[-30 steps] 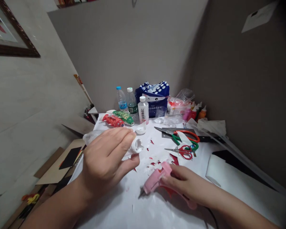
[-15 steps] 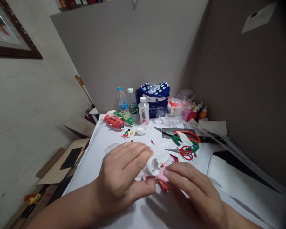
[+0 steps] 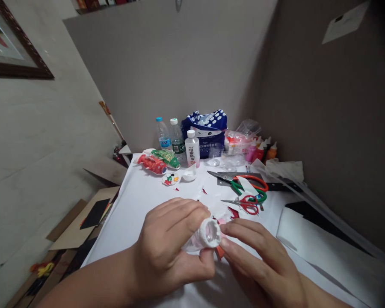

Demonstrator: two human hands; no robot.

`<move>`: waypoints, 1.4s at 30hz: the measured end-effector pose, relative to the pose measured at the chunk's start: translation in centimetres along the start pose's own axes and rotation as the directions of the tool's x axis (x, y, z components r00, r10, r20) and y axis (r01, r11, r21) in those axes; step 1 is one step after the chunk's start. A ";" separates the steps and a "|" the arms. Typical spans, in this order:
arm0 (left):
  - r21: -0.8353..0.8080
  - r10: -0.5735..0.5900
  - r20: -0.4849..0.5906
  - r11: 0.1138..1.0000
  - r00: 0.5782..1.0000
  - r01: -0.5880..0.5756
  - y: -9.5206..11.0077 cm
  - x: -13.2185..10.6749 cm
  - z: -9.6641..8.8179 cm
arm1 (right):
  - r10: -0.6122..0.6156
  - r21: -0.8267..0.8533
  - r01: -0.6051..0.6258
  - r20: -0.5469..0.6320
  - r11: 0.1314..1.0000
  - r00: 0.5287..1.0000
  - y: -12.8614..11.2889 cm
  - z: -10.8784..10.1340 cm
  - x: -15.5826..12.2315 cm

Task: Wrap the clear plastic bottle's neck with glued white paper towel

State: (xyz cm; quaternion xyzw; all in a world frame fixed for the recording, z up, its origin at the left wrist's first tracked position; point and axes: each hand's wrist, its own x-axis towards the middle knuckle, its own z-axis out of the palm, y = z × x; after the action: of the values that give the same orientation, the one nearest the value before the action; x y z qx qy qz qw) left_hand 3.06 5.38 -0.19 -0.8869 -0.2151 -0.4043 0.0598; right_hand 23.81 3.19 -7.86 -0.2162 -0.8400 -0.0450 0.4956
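Note:
My left hand (image 3: 176, 244) is wrapped round a clear plastic bottle (image 3: 192, 243) lying on its side. Soft-looking white material (image 3: 211, 233) rings its mouth, which faces right and toward me. The fingertips of my right hand (image 3: 259, 252) touch the right side of this white rim, with the fingers stretched out and the thumb hidden. Behind the rim are pink and orange pieces, partly covered by my hands. Just beyond my hands, small red-handled scissors (image 3: 250, 205) lie near dark red scraps (image 3: 233, 212).
Larger scissors with green and orange handles (image 3: 234, 183) lie on a dark strip. At the back stand bottles (image 3: 192, 149), a blue bag (image 3: 208, 143) and paint tubes (image 3: 271, 150). Red (image 3: 152, 164) and green (image 3: 167, 158) fish-shaped crafts lie left, near a paint palette (image 3: 170, 179). White sheeting (image 3: 324, 252) lies right.
The bottle's mouth has turned and shifted slightly right, so its round opening shows more plainly. My left hand has moved a little right and down with it; my right fingertips stay near the rim.

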 end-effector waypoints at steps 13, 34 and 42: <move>0.027 0.069 0.037 0.997 0.997 -0.070 0.0 -0.2 0.9 | 0.126 0.048 -0.127 0.027 0.991 0.992 -0.7 -0.2 0.4; 0.106 0.137 0.149 0.982 0.979 -0.154 -0.4 -0.9 2.6 | 0.260 -0.061 -0.253 0.280 0.966 0.924 -0.9 -1.0 1.4; 0.084 0.143 0.097 0.985 0.985 -0.151 -0.2 -0.5 1.7 | 0.337 0.191 -0.341 0.056 0.920 0.940 -0.8 -0.8 0.6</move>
State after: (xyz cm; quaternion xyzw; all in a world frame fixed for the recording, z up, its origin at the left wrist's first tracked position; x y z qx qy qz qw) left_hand 3.83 5.88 -1.71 -0.9142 -0.1699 -0.3478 0.1202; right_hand 23.88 2.43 -6.86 -0.3083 -0.7956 0.1275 0.5056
